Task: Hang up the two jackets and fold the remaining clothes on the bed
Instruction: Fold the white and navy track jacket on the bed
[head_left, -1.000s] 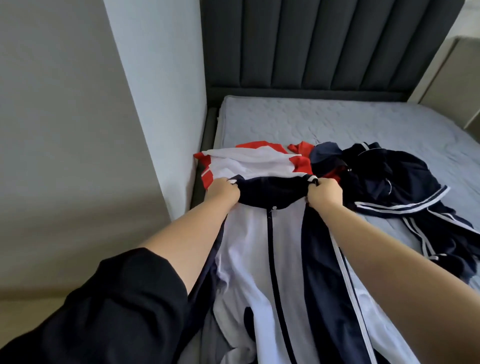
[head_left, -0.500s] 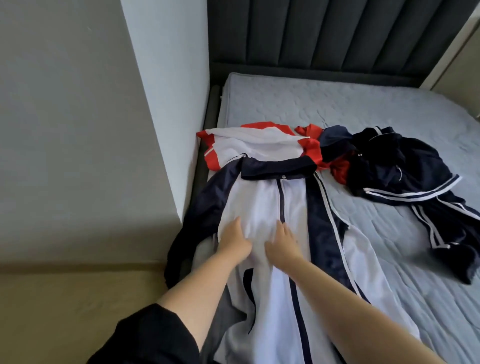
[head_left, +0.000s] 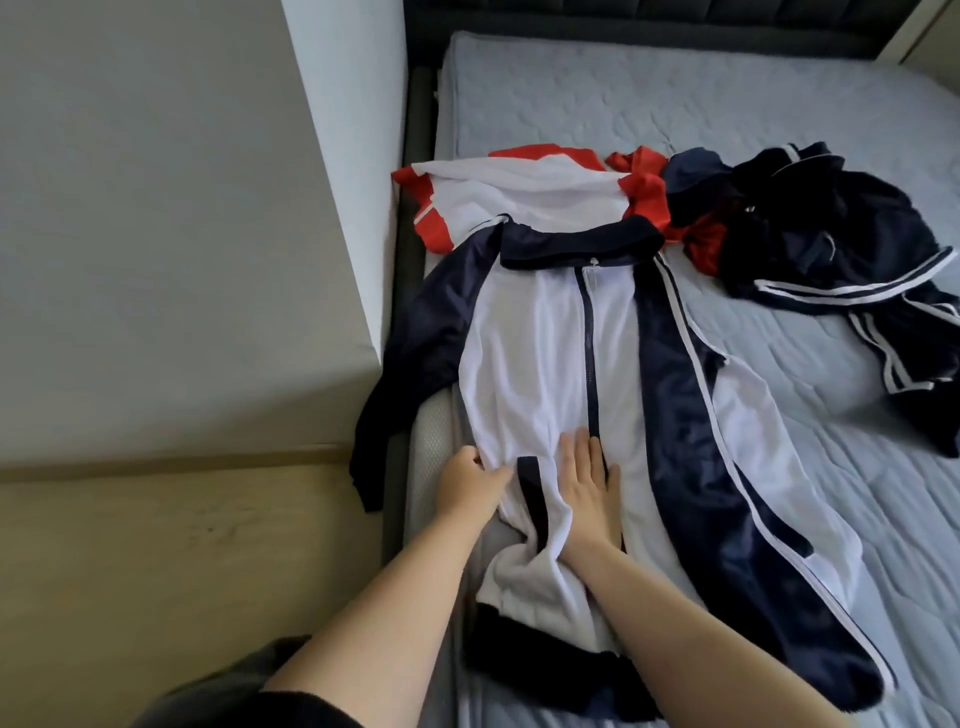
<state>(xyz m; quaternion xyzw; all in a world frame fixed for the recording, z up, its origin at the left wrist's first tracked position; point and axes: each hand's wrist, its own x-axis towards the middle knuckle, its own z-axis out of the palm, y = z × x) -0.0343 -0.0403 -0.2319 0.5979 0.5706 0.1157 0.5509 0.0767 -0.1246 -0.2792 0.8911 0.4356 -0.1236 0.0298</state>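
Centre frame, right hand (head_left: 589, 488) presses flat on the white-and-navy jacket (head_left: 545, 343); left hand (head_left: 467, 486) pinches its edge.

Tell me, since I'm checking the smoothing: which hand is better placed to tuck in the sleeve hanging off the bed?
Left. The left hand grips the white-and-navy zip jacket nearest its dangling navy sleeve; the right hand presses flat beside the zipper.

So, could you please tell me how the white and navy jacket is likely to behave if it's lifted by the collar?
The white and navy jacket would probably drape limply: it bunches beside the left hand, and one sleeve hangs over the mattress edge. Its shiny navy panels suggest it may slide easily.
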